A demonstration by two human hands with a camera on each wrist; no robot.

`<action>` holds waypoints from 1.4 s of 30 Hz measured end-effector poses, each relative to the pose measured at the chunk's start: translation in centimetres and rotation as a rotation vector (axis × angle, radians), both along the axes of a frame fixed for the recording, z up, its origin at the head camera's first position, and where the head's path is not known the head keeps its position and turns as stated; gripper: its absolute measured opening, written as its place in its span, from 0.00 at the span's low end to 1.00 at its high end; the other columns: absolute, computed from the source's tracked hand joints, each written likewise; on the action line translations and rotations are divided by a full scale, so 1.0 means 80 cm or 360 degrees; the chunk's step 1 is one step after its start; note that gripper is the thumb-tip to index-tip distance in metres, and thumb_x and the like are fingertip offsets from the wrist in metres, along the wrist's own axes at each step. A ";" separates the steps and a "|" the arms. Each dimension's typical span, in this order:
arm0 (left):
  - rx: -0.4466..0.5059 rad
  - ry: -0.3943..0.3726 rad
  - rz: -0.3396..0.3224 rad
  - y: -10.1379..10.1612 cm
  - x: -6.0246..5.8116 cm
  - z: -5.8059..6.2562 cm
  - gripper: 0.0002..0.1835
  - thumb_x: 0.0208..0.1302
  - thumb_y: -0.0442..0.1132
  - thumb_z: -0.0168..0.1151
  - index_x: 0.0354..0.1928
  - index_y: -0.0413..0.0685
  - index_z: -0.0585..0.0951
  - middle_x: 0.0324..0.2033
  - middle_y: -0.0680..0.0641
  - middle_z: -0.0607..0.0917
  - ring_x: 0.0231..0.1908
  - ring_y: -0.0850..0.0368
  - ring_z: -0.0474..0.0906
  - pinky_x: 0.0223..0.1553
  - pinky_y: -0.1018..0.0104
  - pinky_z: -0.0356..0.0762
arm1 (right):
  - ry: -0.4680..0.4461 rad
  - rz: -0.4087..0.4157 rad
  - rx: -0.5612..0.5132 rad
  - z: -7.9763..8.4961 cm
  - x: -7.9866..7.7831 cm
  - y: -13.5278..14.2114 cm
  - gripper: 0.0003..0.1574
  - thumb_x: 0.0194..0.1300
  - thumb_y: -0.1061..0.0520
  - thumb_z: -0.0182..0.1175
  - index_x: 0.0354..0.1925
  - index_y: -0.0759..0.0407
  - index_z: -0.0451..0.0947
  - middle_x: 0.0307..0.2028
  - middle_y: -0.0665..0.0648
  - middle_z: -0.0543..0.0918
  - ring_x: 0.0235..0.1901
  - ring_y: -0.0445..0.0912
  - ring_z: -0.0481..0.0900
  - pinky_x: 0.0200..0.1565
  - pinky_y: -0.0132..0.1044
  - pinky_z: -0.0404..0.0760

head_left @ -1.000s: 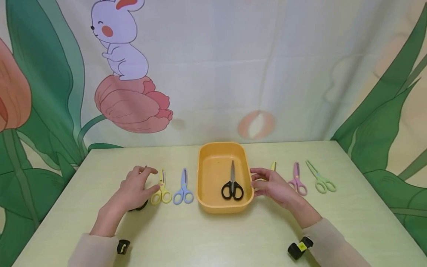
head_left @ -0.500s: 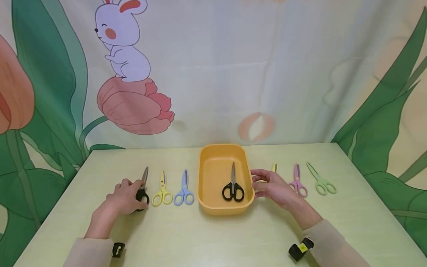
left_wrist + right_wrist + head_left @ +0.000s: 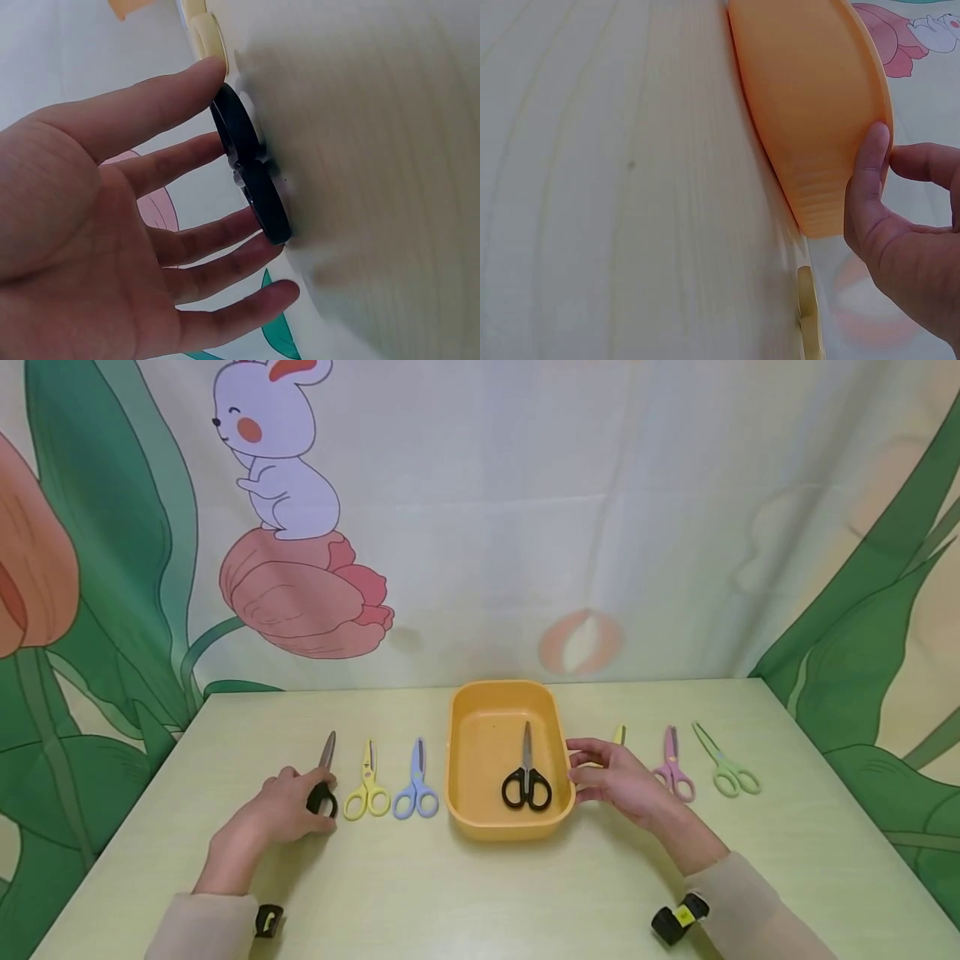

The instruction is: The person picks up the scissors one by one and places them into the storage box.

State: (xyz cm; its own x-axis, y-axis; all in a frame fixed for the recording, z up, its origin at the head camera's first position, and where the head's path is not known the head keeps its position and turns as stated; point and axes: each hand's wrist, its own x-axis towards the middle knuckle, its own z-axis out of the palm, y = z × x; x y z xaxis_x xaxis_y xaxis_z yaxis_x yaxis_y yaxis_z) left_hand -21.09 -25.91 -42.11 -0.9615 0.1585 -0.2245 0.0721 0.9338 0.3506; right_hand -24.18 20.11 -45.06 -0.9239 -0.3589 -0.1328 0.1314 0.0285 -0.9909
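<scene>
A: Where's the left hand now?
B: Down at the black scissors, toward the table's left edge; thumb and fingers are clamped on the loops; a second ago it was above them, thumb and index apart, covering most of the pair; now the blades show, pointing at the far edge.
A: Lifted?
B: I can't tell; the loops look close to the surface.
A: And the right hand?
B: As before; thumb and finger pinch the right rim of the tray, which stands midway between the left and right edges, near the far one.
A: Inside it?
B: A second black pair, toward the right wall, lying as it did.
A: The others?
B: Left of the tray, a yellow pair and a blue pair; the left thumb was just beside the yellow one and now isn't; on the right, another yellow pair, mostly hidden, a pink pair, and a green pair nearest the right edge; those three haven't moved.
</scene>
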 end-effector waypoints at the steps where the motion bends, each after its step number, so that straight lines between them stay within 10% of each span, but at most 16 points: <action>1: -0.0002 0.0003 -0.0009 0.000 0.000 0.000 0.32 0.58 0.43 0.77 0.63 0.41 0.76 0.47 0.30 0.72 0.45 0.36 0.70 0.44 0.40 0.75 | 0.0000 0.0001 0.0000 0.000 0.000 0.000 0.39 0.69 0.70 0.58 0.73 0.77 0.56 0.55 0.69 0.69 0.41 0.49 0.80 0.44 0.42 0.86; 42: 0.0041 0.0036 0.0056 0.003 -0.008 -0.005 0.23 0.52 0.40 0.75 0.49 0.44 0.79 0.39 0.38 0.71 0.40 0.41 0.67 0.35 0.51 0.69 | -0.0008 -0.0006 0.0011 0.000 0.000 -0.001 0.38 0.70 0.70 0.57 0.73 0.76 0.57 0.53 0.68 0.70 0.40 0.48 0.80 0.43 0.41 0.86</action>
State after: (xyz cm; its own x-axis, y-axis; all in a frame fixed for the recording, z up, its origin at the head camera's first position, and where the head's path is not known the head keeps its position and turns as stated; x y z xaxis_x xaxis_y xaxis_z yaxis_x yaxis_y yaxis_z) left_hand -21.77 -25.71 -42.55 -0.9713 0.1297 -0.1992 0.0472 0.9266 0.3732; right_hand -24.21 20.05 -45.05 -0.9246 -0.3542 -0.1401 0.1366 0.0351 -0.9900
